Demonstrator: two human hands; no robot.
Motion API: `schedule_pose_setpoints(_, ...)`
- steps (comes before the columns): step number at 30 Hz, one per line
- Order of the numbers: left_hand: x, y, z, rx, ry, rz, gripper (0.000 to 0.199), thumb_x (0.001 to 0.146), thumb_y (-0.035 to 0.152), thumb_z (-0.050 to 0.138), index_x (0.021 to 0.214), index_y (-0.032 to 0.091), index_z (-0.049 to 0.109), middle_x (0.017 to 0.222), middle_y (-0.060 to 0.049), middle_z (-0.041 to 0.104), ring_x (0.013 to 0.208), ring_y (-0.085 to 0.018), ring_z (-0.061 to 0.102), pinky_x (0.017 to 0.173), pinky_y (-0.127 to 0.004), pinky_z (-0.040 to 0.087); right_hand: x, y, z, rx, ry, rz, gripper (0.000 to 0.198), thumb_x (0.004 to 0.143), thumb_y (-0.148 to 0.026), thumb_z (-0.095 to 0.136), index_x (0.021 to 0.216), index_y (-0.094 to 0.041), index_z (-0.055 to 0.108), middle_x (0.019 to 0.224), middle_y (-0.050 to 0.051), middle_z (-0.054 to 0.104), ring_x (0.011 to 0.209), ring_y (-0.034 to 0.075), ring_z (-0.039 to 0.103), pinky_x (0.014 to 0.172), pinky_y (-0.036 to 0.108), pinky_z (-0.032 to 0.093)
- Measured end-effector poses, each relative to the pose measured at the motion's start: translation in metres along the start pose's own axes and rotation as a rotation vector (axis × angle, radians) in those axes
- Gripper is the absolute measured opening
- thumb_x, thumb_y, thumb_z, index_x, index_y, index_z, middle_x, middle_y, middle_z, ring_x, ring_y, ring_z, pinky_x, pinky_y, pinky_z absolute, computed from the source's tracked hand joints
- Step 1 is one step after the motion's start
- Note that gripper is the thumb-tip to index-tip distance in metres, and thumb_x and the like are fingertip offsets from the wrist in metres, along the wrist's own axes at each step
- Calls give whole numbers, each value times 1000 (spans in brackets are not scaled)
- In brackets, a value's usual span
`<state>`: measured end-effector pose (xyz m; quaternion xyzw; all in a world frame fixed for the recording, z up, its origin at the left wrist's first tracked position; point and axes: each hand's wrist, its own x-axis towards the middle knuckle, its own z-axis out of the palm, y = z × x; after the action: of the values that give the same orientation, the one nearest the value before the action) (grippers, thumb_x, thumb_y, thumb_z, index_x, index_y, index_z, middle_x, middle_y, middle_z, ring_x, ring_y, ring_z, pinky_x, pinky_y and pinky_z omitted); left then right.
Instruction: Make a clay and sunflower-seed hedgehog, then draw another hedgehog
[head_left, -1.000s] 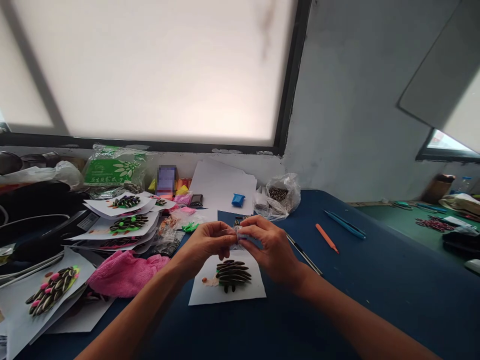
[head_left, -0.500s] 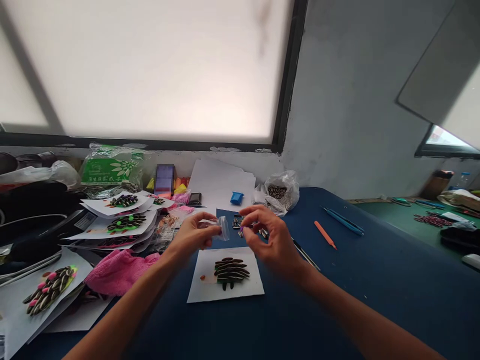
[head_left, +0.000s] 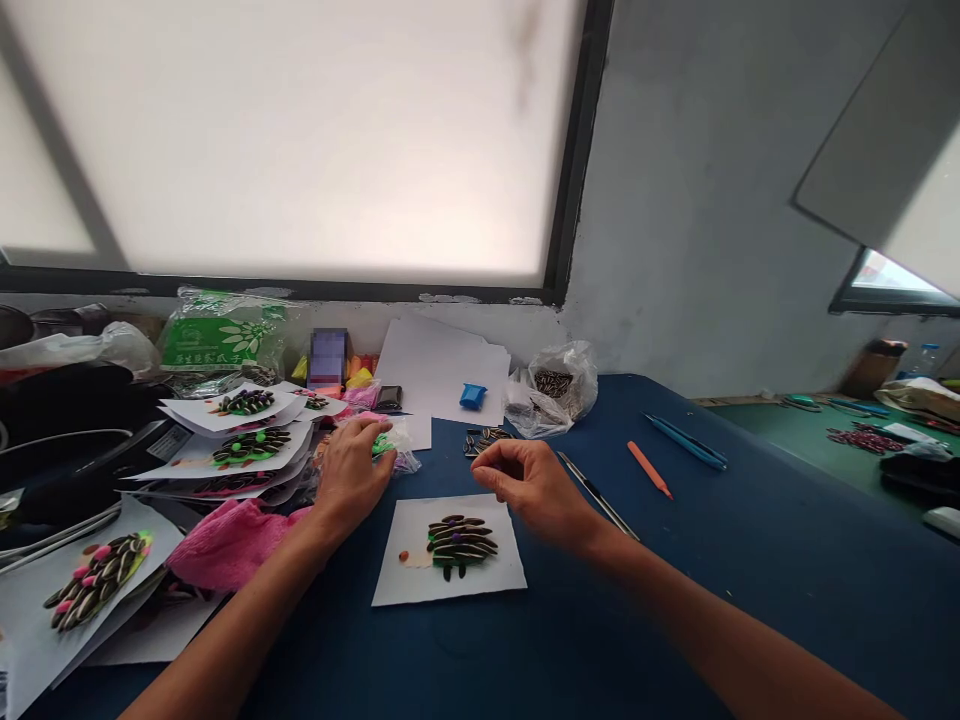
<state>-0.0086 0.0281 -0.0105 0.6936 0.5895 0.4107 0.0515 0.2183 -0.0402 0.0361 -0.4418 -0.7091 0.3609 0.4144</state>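
Observation:
On the blue table lies a white card point(head_left: 390, 585) bearing a hedgehog picture. Striped sunflower seeds point(head_left: 465, 548) form its spines over green material, with small purple dots among them. Beyond the card's upper right corner, my right hand point(head_left: 536, 490) has thumb and fingertips together in a pinch; anything between them is too small to make out. My left hand point(head_left: 352, 475) is at the left, thumb and index finger apart, beside a clear plastic bag point(head_left: 405, 452) with bright green bits showing near it. Loose seeds point(head_left: 487, 440) are behind my right hand.
Finished-looking seed cards point(head_left: 251, 445) are stacked at left, near a pink cloth point(head_left: 225, 545). A bag of seeds point(head_left: 553, 385) and a blue packet point(head_left: 472, 396) stand at the back. Tweezers point(head_left: 600, 495), an orange pen point(head_left: 649, 470) and a blue tool point(head_left: 686, 442) lie at right.
My left hand has moved left with the clear bag, and its fingers have parted. My right hand has shifted slightly down. Purple dots now show clearly on the seed picture.

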Motion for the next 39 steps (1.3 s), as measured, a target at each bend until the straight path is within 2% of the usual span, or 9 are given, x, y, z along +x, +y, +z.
schedule_pose_setpoints(2, 0, 10, -4, 21, 83, 100, 34, 77, 29, 50, 103, 16, 68, 116, -12, 64, 114, -32, 54, 98, -46, 40, 1, -1, -1, 8, 30, 8, 16, 84, -23, 62, 94, -14, 71, 80, 4, 66, 68, 13, 57, 59, 26, 47)
schedule_pose_setpoints(5, -3, 31, -11, -134, 28, 89, 29, 79, 35, 52, 95, 18, 69, 102, -10, 70, 97, -28, 63, 85, -41, 49, 1, 0, -2, 60, 42, -1, 26, 87, -23, 58, 109, -16, 69, 92, 7, 68, 75, 15, 61, 65, 29, 51)
schedule_pose_setpoints(8, -7, 52, -15, -429, -176, -18, 31, 79, 43, 56, 93, 17, 68, 84, -6, 72, 77, -22, 66, 70, -33, 52, 1, 2, -1, 109, 39, -9, 20, 85, -24, 61, 101, -17, 72, 89, 6, 70, 71, 15, 62, 65, 29, 52)
schedule_pose_setpoints(13, -16, 75, -19, -763, -644, -88, 39, 80, 52, 60, 91, 16, 70, 84, -5, 72, 66, -15, 65, 60, -25, 48, -1, 3, 2, 97, 35, -137, 13, 82, -32, 68, 85, -20, 72, 86, 3, 67, 78, 17, 61, 71, 31, 52)
schedule_pose_setpoints(15, -18, 80, -21, -853, -716, -128, 39, 78, 51, 64, 96, 17, 71, 79, -3, 72, 63, -14, 65, 56, -23, 45, -2, 4, 3, 11, 75, -202, 12, 81, -32, 69, 83, -21, 72, 91, 4, 64, 82, 17, 59, 72, 31, 51)
schedule_pose_setpoints(20, -19, 83, -22, -939, -818, -166, 37, 74, 49, 71, 85, 14, 72, 67, -3, 70, 61, -14, 65, 57, -23, 45, -4, 1, 4, -158, 134, -270, 13, 83, -31, 67, 77, -19, 66, 93, 4, 58, 79, 15, 55, 63, 27, 48)
schedule_pose_setpoints(24, -18, 79, -21, -960, -830, -192, 33, 74, 46, 73, 80, 13, 71, 67, -4, 70, 63, -15, 67, 58, -23, 47, -4, -2, 4, -226, 126, -205, 18, 82, -33, 69, 86, -18, 59, 83, 2, 60, 67, 13, 54, 59, 26, 46)
schedule_pose_setpoints(32, -25, 84, -21, -944, -1021, -98, 50, 82, 58, 60, 97, 13, 73, 75, -8, 73, 72, -20, 71, 66, -27, 53, -5, 3, 5, -224, 1, -180, 35, 81, -39, 69, 107, -18, 57, 90, 5, 65, 73, 16, 61, 66, 28, 49)
schedule_pose_setpoints(39, -19, 78, -25, -954, -914, -112, 45, 86, 53, 58, 102, 13, 72, 80, -9, 74, 74, -20, 71, 68, -27, 53, -2, 0, 2, -196, -45, -87, 40, 81, -41, 69, 110, -15, 59, 90, 7, 66, 74, 17, 62, 67, 31, 51)
